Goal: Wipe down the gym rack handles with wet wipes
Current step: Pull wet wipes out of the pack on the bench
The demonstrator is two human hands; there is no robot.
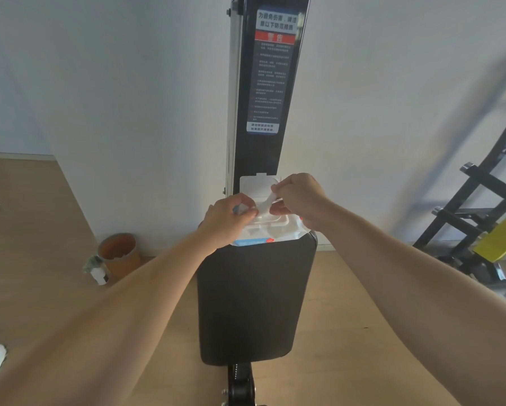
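A black upright post (268, 83) is carrying a Chinese warning sticker (271, 71); its red band is reading 警告, the smaller print too blurred to read. Below it, a wet wipes pack (271, 231) is lying at the far end of a black padded seat (251, 300), its white lid (257, 184) flipped open. The left hand (227, 219) is pressing on the pack, fingers curled. The right hand (300, 197) is pinching a white wipe (265, 205) at the opening.

A black padded bench seat (247, 303) carries an open pack of wet wipes (268, 230) at its far end, its white lid flipped up.
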